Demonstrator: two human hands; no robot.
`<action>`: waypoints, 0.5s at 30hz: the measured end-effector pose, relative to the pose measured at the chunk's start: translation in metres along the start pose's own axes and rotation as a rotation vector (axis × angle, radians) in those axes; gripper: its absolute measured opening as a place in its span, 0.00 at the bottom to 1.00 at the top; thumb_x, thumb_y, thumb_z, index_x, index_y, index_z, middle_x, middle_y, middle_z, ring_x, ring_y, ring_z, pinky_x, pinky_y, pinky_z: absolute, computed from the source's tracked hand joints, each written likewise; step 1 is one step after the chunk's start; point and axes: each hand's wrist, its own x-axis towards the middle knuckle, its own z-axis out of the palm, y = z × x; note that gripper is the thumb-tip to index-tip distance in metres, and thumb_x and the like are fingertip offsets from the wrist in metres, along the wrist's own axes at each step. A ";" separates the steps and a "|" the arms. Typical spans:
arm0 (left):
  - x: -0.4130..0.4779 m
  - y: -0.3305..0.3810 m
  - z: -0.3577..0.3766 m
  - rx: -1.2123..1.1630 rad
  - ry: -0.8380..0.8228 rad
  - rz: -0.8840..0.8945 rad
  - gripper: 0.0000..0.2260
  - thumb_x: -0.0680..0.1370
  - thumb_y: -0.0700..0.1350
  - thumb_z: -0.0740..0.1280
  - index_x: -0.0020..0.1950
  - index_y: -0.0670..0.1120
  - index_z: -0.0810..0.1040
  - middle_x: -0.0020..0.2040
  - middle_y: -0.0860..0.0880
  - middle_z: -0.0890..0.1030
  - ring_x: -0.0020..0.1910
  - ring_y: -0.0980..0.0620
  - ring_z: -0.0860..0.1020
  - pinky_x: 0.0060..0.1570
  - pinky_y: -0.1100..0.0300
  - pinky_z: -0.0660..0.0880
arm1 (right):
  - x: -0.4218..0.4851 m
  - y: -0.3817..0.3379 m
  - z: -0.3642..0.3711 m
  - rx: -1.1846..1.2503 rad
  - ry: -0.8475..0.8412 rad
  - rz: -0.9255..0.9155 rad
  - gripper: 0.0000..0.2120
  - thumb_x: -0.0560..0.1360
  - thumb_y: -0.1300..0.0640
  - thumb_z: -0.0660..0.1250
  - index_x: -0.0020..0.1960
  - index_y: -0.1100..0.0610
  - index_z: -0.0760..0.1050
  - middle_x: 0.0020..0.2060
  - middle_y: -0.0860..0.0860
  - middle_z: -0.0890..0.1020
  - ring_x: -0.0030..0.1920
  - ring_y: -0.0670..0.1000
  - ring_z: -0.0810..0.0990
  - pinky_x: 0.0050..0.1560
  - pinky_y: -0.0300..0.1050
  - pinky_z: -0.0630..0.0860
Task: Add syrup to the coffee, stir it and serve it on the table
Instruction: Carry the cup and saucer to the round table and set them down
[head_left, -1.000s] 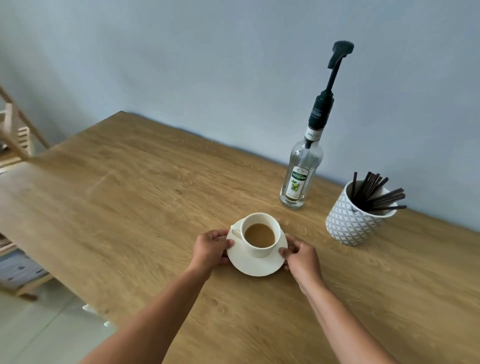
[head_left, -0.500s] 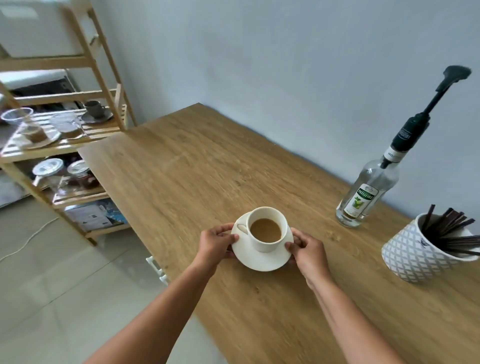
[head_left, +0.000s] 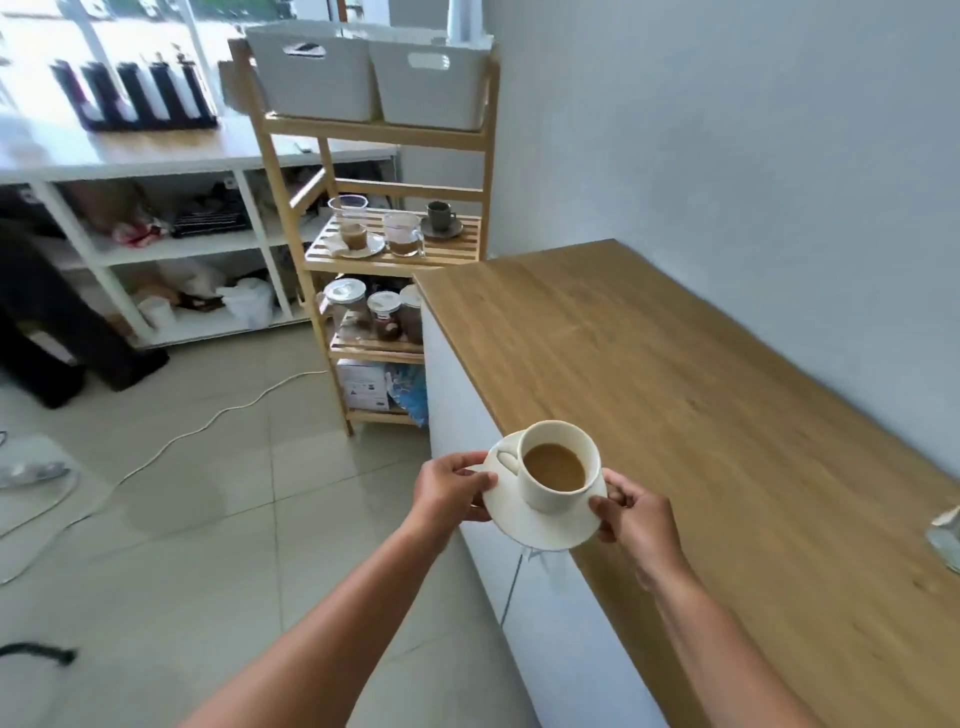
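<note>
At the saucer rim, left hand and right hand pinched on opposite edges, thumbs on top. Cup upright on the saucer, handle toward the left hand, coffee milky brown, level. Saucer lifted clear, overhanging the counter edge, partly above the floor. No stirrer in the cup. Syrup and stirring judged done, though not provable from this view; serving under way. Left to do: carry level and set down on the table.

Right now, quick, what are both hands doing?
Left hand: closed on the saucer's left rim.
Right hand: closed on the saucer's right rim; the cup of coffee sits on it.
</note>
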 end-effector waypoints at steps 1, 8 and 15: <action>-0.004 -0.001 -0.022 -0.017 0.022 0.001 0.12 0.77 0.33 0.71 0.59 0.41 0.82 0.48 0.37 0.86 0.37 0.45 0.84 0.31 0.56 0.83 | -0.005 -0.003 0.020 -0.007 -0.030 -0.006 0.20 0.74 0.70 0.66 0.56 0.47 0.80 0.25 0.41 0.68 0.28 0.45 0.69 0.28 0.40 0.70; -0.034 -0.020 -0.172 -0.088 0.193 0.017 0.10 0.77 0.32 0.69 0.54 0.45 0.83 0.44 0.42 0.86 0.34 0.46 0.83 0.36 0.52 0.85 | -0.044 -0.023 0.164 -0.078 -0.207 -0.064 0.19 0.74 0.69 0.67 0.54 0.46 0.78 0.29 0.46 0.75 0.30 0.48 0.73 0.28 0.38 0.75; -0.077 -0.036 -0.309 -0.182 0.389 0.044 0.12 0.76 0.31 0.69 0.46 0.49 0.83 0.38 0.46 0.86 0.27 0.52 0.82 0.28 0.57 0.82 | -0.089 -0.052 0.299 -0.108 -0.438 -0.083 0.21 0.74 0.68 0.66 0.47 0.39 0.79 0.35 0.46 0.83 0.35 0.48 0.76 0.30 0.39 0.75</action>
